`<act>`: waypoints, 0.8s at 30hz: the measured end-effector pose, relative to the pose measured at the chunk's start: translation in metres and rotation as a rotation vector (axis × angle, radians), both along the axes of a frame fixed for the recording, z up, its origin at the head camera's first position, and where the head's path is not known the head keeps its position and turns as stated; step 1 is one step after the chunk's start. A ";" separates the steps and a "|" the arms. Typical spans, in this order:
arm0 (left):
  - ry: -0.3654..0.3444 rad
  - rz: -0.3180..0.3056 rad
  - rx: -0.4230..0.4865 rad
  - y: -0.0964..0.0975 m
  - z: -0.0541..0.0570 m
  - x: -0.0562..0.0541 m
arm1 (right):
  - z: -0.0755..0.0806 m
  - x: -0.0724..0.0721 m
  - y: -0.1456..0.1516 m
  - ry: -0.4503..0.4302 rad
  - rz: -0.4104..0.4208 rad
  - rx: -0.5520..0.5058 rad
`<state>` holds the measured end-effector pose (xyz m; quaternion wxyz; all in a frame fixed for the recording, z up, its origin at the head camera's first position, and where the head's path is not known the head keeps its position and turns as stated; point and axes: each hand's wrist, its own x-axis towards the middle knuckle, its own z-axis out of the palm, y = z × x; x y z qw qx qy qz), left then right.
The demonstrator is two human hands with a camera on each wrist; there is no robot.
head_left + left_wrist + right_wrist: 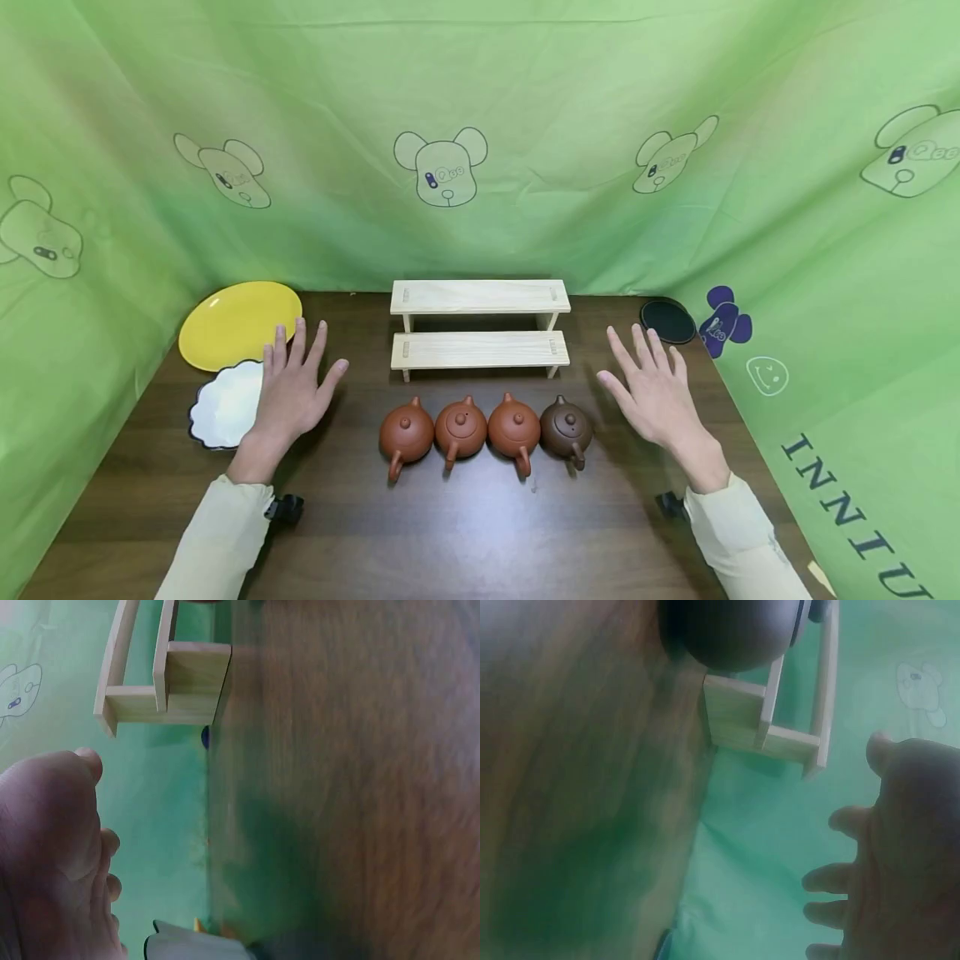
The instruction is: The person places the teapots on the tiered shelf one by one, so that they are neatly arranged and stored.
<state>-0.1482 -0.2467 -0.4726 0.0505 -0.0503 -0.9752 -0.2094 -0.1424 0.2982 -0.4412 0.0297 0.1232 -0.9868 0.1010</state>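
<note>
My left hand [291,392] is spread with straight fingers, holding nothing, and overlaps the right side of the white scalloped plate [225,408] in the head view. On the other side, my right hand [654,396] is likewise spread and holds nothing, to the right of the dark brown teapot [566,429]. Three reddish-brown teapots, a left one [406,432], a middle one [461,430] and a right one [514,427], stand in a row with it, spouts toward the back and handles toward me. Behind them is a two-tier wooden shelf [480,350], both steps bare.
A yellow oval plate [232,325] lies at the back left, behind the white one. At the back right is a black oval dish [667,321]. Green printed cloth [480,233] hangs round the back and sides of the brown wooden table [450,542].
</note>
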 end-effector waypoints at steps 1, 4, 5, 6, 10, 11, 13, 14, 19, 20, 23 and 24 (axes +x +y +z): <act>-0.001 -0.002 0.007 0.001 -0.001 0.000 | -0.001 0.001 0.000 0.010 -0.002 -0.005; -0.013 -0.016 0.040 0.005 -0.003 0.000 | -0.003 0.005 0.000 0.047 -0.003 -0.028; -0.017 -0.021 0.055 0.007 -0.004 0.001 | -0.005 0.007 0.000 0.062 -0.001 -0.036; -0.018 -0.025 0.070 0.009 -0.005 0.001 | -0.006 0.008 -0.001 0.076 0.000 -0.042; -0.007 -0.041 0.145 0.019 -0.011 0.003 | -0.011 0.014 -0.003 0.112 0.010 -0.063; -0.005 -0.042 0.160 0.022 -0.011 0.004 | -0.012 0.016 -0.004 0.114 0.012 -0.070; -0.006 -0.048 0.186 0.028 -0.013 0.004 | -0.016 0.019 -0.006 0.112 0.017 -0.082; -0.011 -0.052 0.200 0.031 -0.014 0.005 | -0.017 0.021 -0.007 0.113 0.019 -0.092; -0.075 -0.071 0.293 0.044 -0.018 0.004 | -0.022 0.034 -0.014 0.110 0.019 -0.165; -0.085 -0.074 0.321 0.046 -0.020 0.003 | -0.023 0.037 -0.015 0.110 0.017 -0.181; -0.095 -0.079 0.399 0.050 -0.025 0.000 | -0.025 0.045 -0.018 0.094 0.010 -0.219; -0.092 -0.080 0.424 0.051 -0.027 -0.002 | -0.026 0.047 -0.019 0.089 0.009 -0.229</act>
